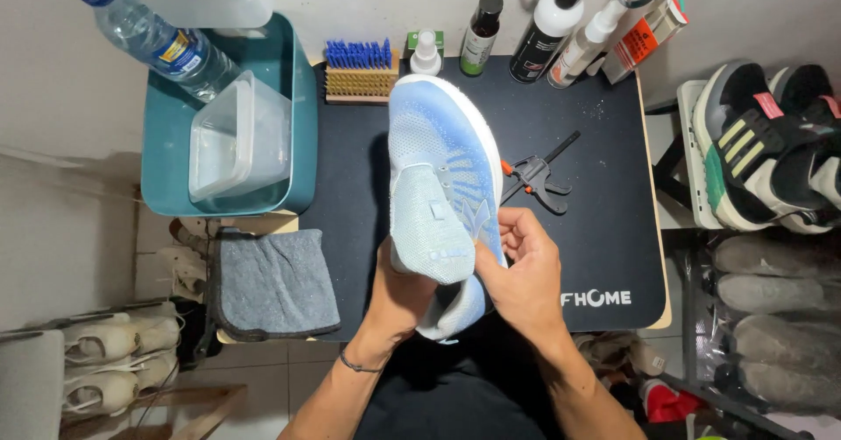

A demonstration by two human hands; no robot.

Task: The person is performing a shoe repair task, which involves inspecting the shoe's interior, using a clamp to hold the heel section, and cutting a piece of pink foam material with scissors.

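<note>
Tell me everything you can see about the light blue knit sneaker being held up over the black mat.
The light blue knit sneaker has a woven-looking upper that shades from deeper blue at the toe to pale blue, a white sole edge and a pale strap across the midfoot. It is held above the black desk mat, toe pointing away from the person. The left hand supports the heel end from beneath; the right hand grips its side near the opening.

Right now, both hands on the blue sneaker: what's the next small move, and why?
Probably lower the light blue knit sneaker onto the black mat. The left hand grips its heel end from below and the right hand pinches its side, so it hangs in mid-air, toe up. The brushes and spray bottle lie beyond it, and neither hand is free to take one.
</note>
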